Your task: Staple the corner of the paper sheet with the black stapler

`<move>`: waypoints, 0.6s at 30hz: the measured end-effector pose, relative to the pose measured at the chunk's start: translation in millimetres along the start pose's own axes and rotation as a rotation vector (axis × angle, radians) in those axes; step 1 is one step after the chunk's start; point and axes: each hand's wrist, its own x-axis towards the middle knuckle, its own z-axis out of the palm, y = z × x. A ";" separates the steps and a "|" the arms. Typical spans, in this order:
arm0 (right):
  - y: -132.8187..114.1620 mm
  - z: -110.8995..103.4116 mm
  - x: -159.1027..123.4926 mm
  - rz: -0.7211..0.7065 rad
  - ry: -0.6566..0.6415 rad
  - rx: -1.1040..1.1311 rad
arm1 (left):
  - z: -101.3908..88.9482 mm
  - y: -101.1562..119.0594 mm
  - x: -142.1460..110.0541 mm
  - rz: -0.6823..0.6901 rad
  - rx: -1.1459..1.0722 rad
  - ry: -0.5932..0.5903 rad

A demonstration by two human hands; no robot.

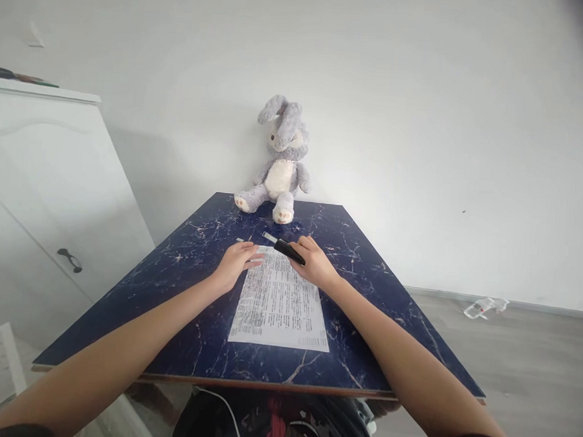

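A printed sheet of paper [281, 302] lies on the dark blue marbled table [171, 329], its lines of text running down the page. My left hand [234, 264] rests by the sheet's top left corner, fingers stretched out and apart over its edge. In my right hand [313, 261] is a black stapler [289, 250], held above the top right part of the sheet. Its silvery metal end points away to the upper left. Just beyond my left fingertips lies a small pale piece [240, 240], too small to make out.
At the table's far end a grey plush rabbit [280, 173] sits against the wall. A white cabinet [47, 169] with a dark handle stands on the left. Clear plastic packaging [485, 307] lies on the floor to the right.
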 end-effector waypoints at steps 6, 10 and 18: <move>-24.4 -1.1 6.0 -0.314 -0.055 -0.288 | 5.5 1.4 -1.8 -0.092 -0.194 -0.119; -30.4 -1.5 7.9 -0.318 -0.091 -0.219 | 7.5 -4.2 -1.2 -0.094 -0.166 -0.131; -11.9 -1.7 5.7 0.264 -0.083 0.250 | 1.8 7.0 -6.4 0.229 0.013 0.140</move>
